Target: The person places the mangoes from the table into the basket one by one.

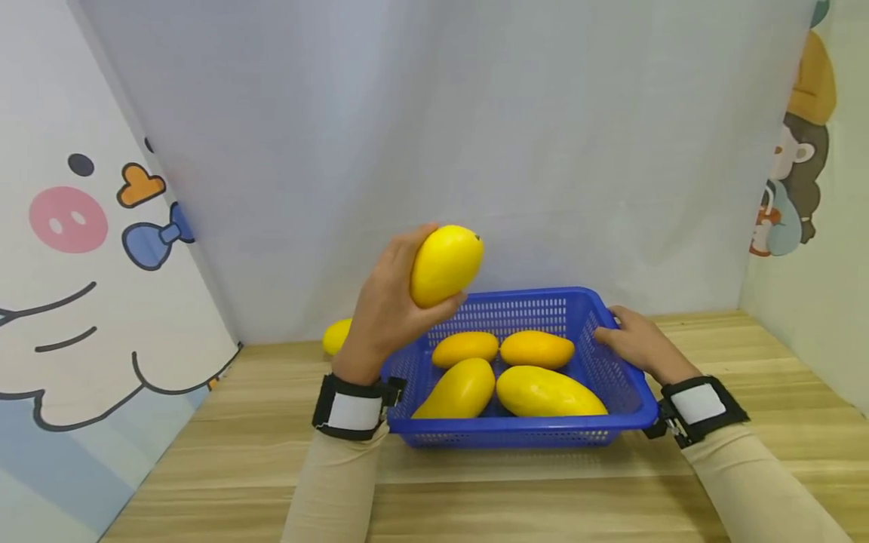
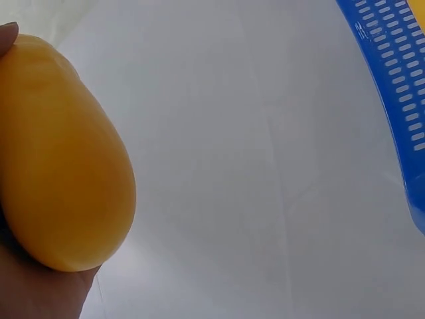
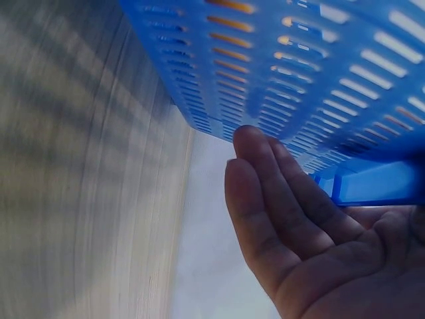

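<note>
My left hand (image 1: 390,302) grips a yellow mango (image 1: 446,265), raised above the left back part of a blue plastic basket (image 1: 523,424). In the left wrist view the same mango (image 2: 70,159) fills the left side, its narrower end upward. Several mangoes lie in the basket, among them a large one (image 1: 546,392) at the front right. My right hand (image 1: 641,343) holds the basket's right rim, thumb over the edge. From the right wrist view, its fingers (image 3: 255,193) lie along the outside of the slotted wall (image 3: 232,73).
Another yellow mango (image 1: 336,337) sits on the wooden table (image 1: 224,452) behind my left wrist, partly hidden by it. A pale curtain (image 1: 475,136) hangs behind the table. Panels with cartoon prints stand on the left (image 1: 81,302) and right (image 1: 808,317).
</note>
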The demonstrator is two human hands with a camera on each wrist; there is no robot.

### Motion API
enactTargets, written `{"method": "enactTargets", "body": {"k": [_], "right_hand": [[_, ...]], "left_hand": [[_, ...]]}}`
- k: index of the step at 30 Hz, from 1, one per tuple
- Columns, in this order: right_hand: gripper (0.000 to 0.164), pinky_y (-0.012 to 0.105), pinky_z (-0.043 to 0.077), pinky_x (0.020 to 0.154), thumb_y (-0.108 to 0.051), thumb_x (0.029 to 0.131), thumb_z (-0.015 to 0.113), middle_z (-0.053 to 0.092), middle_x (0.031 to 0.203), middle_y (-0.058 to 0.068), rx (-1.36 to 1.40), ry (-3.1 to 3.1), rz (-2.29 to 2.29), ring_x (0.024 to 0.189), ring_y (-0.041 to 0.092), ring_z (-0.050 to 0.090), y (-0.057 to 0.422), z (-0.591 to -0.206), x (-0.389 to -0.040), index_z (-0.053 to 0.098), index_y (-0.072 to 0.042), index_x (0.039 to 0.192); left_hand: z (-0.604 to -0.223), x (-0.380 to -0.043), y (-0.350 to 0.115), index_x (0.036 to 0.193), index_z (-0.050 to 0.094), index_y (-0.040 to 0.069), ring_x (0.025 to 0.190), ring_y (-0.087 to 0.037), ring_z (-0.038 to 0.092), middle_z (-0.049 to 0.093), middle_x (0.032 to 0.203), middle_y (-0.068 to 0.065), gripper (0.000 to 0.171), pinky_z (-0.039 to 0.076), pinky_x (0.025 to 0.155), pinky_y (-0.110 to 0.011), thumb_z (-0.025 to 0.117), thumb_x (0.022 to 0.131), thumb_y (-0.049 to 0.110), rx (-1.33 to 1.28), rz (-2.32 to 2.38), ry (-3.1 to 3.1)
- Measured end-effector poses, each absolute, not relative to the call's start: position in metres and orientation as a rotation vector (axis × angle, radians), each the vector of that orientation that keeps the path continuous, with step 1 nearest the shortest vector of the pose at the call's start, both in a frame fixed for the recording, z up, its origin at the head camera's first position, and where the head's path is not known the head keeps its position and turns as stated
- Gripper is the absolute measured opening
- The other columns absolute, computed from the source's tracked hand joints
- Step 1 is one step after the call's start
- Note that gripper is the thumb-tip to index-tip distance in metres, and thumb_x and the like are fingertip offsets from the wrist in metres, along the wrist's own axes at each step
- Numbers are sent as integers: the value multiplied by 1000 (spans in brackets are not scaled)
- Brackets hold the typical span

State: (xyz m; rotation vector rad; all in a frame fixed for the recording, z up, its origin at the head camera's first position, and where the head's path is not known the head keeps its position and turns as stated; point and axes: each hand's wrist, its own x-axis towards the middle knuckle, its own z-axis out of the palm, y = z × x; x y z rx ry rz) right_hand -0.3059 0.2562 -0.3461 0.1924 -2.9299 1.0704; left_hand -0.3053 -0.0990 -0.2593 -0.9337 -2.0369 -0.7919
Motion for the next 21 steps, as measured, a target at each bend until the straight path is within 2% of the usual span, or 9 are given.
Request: {"method": "enactTargets", "body": {"k": [6,14,21], "right_hand": [[62,50,46,81,-31,93,46,46,123,33,184,-2929,1074,100,40,53,257,-346,-307,29,11,135],[61,52,45,83,-30,92,46,46,124,33,176,-2926,1070,103,41,52,257,-347,-306,30,11,135],[61,52,45,83,-29,92,45,46,124,33,179,-2927,1079,103,41,52,257,-347,-305,29,10,136]], "left_hand": [[-264,-310,-93,141,34,22,100,-17,48,48,124,-5,81,46,75,-36,70,72,47,-957,-762,-2051],[-273,-317,-88,143,30,29,98,-17,48,47,125,-6,83,47,75,-35,70,73,50,-929,-738,-2140],[-284,-326,-85,141,32,25,96,-17,49,47,123,-7,82,47,75,-34,70,73,51,-919,-717,-2194]]}}
